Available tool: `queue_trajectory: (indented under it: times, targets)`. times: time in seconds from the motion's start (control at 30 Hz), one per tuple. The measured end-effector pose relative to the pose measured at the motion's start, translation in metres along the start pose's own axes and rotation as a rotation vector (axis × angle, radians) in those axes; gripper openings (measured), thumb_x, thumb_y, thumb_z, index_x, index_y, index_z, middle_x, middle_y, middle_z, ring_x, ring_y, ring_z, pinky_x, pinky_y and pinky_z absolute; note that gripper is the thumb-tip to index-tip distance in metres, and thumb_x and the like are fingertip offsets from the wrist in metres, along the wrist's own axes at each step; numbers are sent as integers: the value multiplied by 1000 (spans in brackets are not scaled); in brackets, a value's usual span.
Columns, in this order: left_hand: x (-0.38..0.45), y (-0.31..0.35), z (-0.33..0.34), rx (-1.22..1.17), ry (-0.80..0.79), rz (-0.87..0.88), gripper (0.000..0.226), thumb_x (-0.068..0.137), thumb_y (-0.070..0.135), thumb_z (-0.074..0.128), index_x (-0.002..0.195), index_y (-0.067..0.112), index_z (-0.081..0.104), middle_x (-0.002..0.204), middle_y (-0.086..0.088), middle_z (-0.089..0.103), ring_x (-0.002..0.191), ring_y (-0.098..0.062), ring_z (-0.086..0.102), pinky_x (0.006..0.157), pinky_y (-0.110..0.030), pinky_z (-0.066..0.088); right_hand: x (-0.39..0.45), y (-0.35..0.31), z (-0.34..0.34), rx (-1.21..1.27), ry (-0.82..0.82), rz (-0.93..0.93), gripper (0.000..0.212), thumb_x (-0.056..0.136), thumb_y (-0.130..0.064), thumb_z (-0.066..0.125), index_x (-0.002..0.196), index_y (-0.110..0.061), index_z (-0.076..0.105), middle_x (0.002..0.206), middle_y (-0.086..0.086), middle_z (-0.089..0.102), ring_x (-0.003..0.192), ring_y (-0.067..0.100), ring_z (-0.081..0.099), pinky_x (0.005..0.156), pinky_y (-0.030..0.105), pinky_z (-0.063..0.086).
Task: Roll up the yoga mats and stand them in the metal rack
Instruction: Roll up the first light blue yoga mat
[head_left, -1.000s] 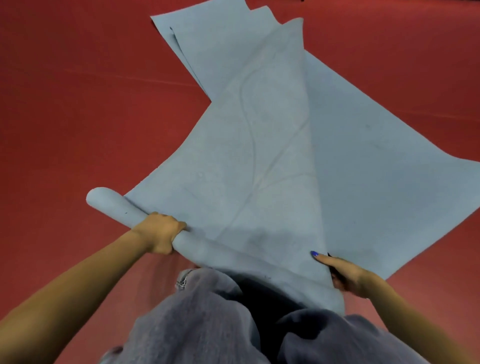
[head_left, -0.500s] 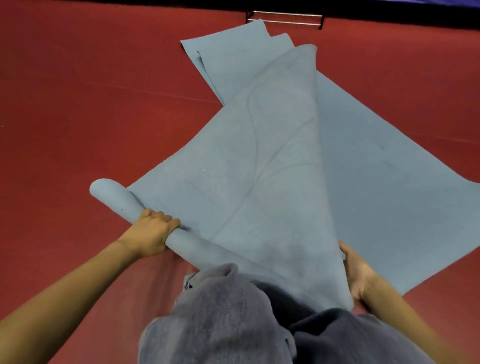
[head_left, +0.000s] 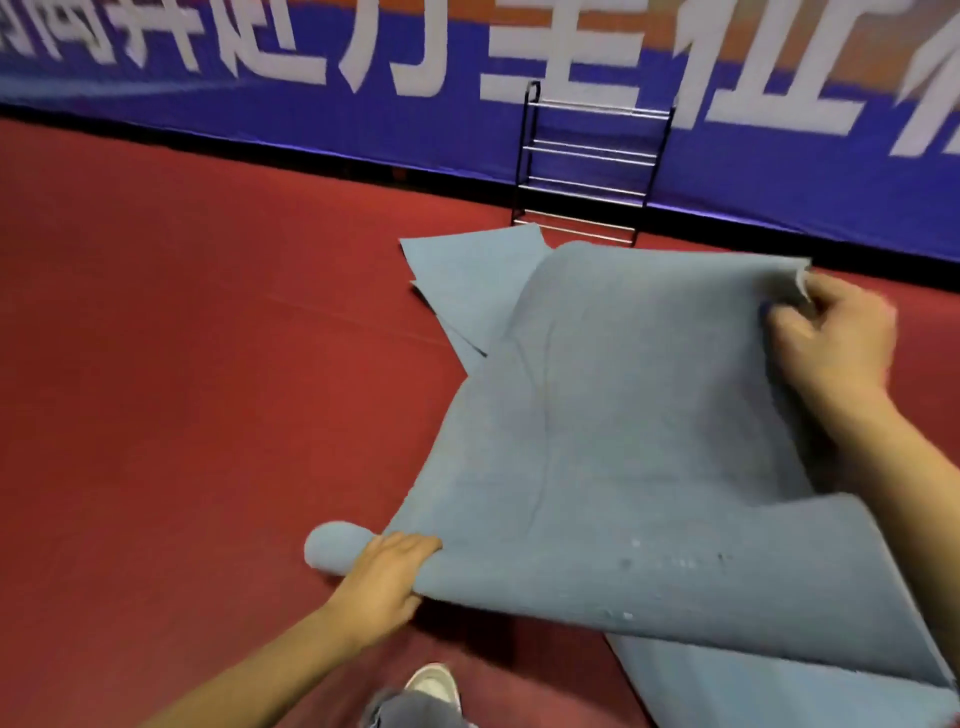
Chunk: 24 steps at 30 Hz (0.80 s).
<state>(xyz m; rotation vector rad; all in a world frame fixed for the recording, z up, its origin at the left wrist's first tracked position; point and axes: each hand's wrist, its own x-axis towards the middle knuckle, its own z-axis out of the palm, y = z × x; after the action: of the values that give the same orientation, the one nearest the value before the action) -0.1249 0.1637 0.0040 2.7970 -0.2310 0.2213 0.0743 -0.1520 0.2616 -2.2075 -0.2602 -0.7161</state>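
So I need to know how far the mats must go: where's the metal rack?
In the head view, the black metal rack stands far ahead, against the blue banner wall, just beyond the flat blue mats.

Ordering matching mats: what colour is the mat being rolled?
Light blue-grey mat, plain; clearest in the head view.

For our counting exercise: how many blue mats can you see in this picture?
3, maybe more hidden. One mat is partly rolled and lifted, held by the left hand and right hand. One lies under it at bottom right. At least one lies flat near the rack, at.
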Motion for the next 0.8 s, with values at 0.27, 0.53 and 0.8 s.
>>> queue_trajectory:
  times: [0.27,0.53,0.8]
  targets:
    - [182,57,2,105,158,216,66,34,14,62,95,29,45,76,8,60,69,-17,60,68,-25,29,54,86,-107,-235,387,-43,27,91,-60,41,84,-37,52,80,12,60,77,37,58,68,52,47]
    - [198,3,42,406,-246,201,77,14,20,72,83,30,38,61,11,51,53,-12,55,62,-27,24,-10,226,-13,-432,-446,904,70,98,-30,50,150,-1,13,151,23,28,138,37,31,112,44,27]
    - [202,24,164,515,-700,229,41,97,24,39,138,22,39,141,-8,47,128,-28,44,109,-47,24,-156,391,39,-355,-557,1269,97,63,-78,43,129,-8,51,119,9,46,100,18,46,82,26,40]
